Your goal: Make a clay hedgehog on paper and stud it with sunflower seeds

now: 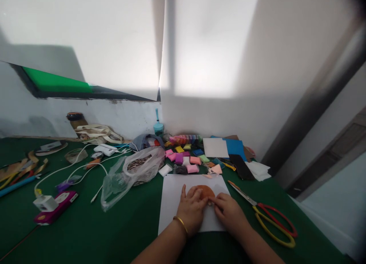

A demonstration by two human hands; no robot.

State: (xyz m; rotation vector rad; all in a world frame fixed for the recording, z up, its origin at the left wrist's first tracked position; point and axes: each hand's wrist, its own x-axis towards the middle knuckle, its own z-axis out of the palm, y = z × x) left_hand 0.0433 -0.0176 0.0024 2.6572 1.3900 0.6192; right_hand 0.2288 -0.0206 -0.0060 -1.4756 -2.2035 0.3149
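A flat, rounded piece of orange-brown modelling clay (205, 190) lies on a white sheet of paper (168, 203) in front of me. My left hand (192, 210), with a gold bangle at the wrist, rests over its left side, thumb raised apart and fingers spread across the clay. From the right, my right hand (228, 210) reaches in with its index finger stretched to the clay's lower edge. Its other fingers curl under, so whether they hold anything is hidden. A tiny pale bit (210, 204) shows between the hands. Beyond the sheet sit several small coloured clay packets (185, 160).
Large scissors (257, 207) with red and yellow handles lie right of the paper. A clear plastic bag (131, 172) is at its left. Farther left are white cables (82, 168) and a magenta power strip (58, 208). A white wall (200, 115) stands behind the green table (122, 233).
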